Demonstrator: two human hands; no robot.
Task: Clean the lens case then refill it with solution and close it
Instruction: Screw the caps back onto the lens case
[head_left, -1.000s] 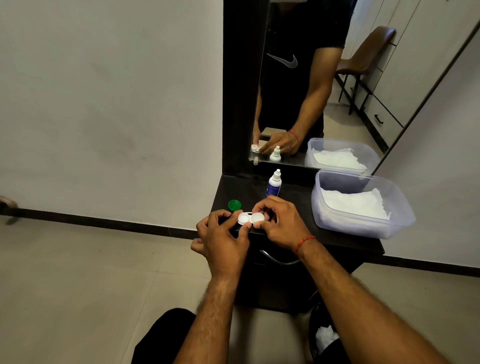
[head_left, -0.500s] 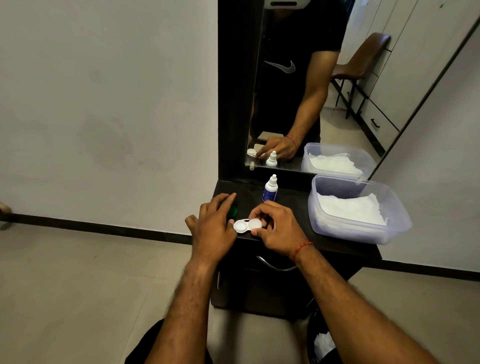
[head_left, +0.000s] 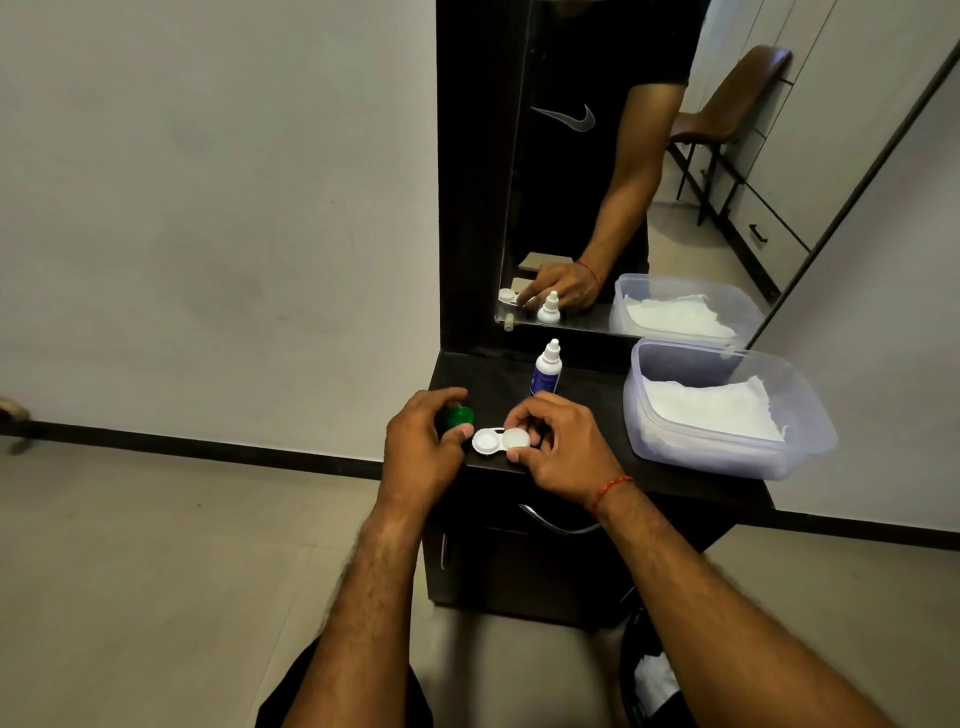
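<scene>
Clasps round green cap (head_left: 459, 415) in left grip (head_left: 421, 448); pinches white plastic lens case (head_left: 500, 440), probably light, slippery, at 3 o'clock well with right grip (head_left: 562, 448).

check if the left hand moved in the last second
Yes. The left hand left the lens case and went leftward, away from the solution bottle, onto the green cap.

A plain off-white wall (head_left: 208, 208) fills the left, meeting a black skirting strip (head_left: 208, 448) above a pale tiled floor (head_left: 130, 597). To the right, a tall dark-framed mirror (head_left: 623, 166) stands over a dark wooden cabinet (head_left: 519, 571) and reflects a brown chair (head_left: 737, 93) and white drawers (head_left: 774, 218).
</scene>
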